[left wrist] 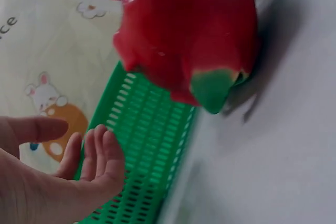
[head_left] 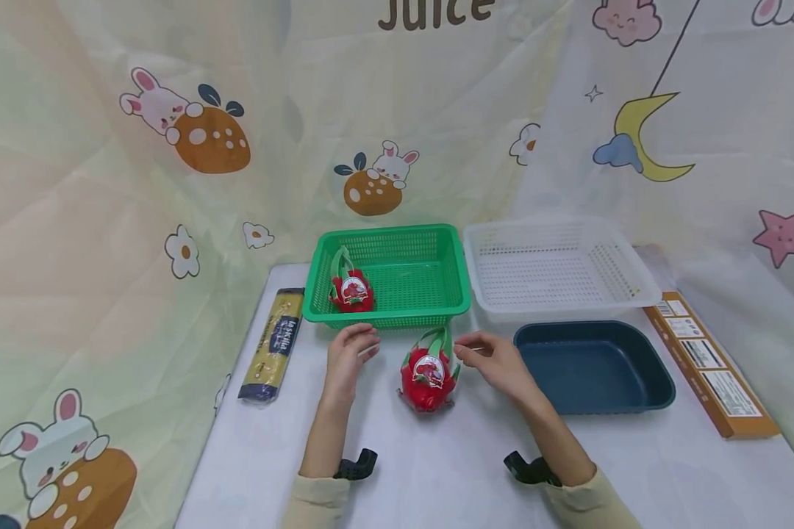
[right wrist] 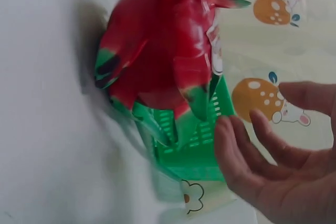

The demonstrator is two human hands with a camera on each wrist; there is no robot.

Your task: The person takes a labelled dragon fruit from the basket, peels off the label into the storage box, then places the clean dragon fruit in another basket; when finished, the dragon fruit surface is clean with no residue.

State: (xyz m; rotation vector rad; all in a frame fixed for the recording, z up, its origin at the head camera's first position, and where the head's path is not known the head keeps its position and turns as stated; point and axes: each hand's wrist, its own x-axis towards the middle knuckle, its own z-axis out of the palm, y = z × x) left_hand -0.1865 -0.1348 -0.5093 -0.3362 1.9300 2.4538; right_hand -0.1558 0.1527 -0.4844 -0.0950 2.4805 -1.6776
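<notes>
A red dragon fruit [head_left: 426, 393] with green scales and a round label sits on the white table, just in front of the green basket [head_left: 417, 279]. To its left my left hand [head_left: 345, 364] hovers near the basket's front rim, fingers loosely bent around nothing. My right hand [head_left: 499, 366] is on the other side, fingertips close beside the fruit's green leaves. Both wrist views show a gap between the dragon fruit [left wrist: 189, 30] and the relaxed fingers. Inside the green basket, at its left end, lies another dragon fruit [head_left: 353, 292] with a similar label.
Right of the green basket stands a white basket [head_left: 536, 268], with a dark blue tray [head_left: 595, 371] in front of it. A long brown box [head_left: 714, 367] lies at the far right. A yellow pasta packet [head_left: 274, 345] lies at the left. Behind hangs a printed cloth [head_left: 450, 110].
</notes>
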